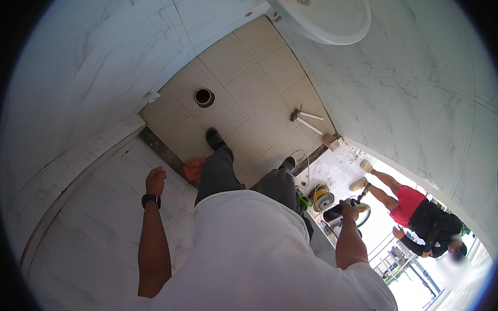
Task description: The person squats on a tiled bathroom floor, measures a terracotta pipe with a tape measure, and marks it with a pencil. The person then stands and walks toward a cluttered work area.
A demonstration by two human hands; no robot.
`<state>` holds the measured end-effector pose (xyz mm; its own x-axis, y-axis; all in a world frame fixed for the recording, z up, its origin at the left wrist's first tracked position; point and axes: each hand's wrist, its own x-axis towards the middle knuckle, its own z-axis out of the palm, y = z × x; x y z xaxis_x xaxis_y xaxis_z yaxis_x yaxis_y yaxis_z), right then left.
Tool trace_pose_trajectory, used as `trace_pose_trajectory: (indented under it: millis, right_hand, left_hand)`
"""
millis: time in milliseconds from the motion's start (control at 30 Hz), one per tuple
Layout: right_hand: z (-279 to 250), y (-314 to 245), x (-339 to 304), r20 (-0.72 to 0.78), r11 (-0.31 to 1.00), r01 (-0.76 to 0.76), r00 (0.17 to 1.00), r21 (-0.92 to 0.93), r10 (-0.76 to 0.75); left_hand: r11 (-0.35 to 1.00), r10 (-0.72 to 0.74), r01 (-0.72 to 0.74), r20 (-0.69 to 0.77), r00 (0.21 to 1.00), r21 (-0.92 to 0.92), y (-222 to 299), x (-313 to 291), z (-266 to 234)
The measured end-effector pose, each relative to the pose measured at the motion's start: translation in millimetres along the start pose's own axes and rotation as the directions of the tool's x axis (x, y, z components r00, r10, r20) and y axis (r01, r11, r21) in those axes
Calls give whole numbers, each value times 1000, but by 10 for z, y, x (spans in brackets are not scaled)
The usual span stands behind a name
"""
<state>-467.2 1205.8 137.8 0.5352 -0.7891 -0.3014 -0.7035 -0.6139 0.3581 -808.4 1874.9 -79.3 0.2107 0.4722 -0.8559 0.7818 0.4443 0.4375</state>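
Note:
My left hand (156,180) is closed in a loose fist beside the white marbled wall, a dark watch (151,199) on its wrist. Nothing shows in its fingers. On the other side, my right hand (349,210) is closed around a black tool-like object (335,213) whose exact kind I cannot make out. Just beyond that hand is a reel of yellow cable (321,197), with a green item (304,202) near my leg. A pale cord (308,167) loops close to my right foot.
A dark-rimmed round pipe opening (204,97) sits in the beige tiled floor (246,84). Two white-handled hammers (308,122) lie near the doorway. A white basin (330,21) hangs ahead. An orange bag (193,169) lies by my left leg. Another person (417,208) stands outside at right.

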Motion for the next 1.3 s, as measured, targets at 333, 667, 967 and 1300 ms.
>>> trace_pose_trajectory:
  millis: [333,667,967,1300]
  right_hand:
    - [148,-1609,-685,121,726,638,724,256,-679]
    - [729,-3219,-1521,344,108,962,15,251,-939]
    - [1782,-3842,-1392,572,322,941,207,106,-794]
    - [3011,-4548,-1435,524,507,748,252,427,-813]
  left_hand:
    - [868,175,-336,410,895,364,355,-23,1653]
    - [-41,-237,-843,814,530,537,-76,-901,3178]
    - [992,-109,14,795,596,125,0,-1733,2392]
    - [993,-79,10,602,795,118,89,-153,2306]
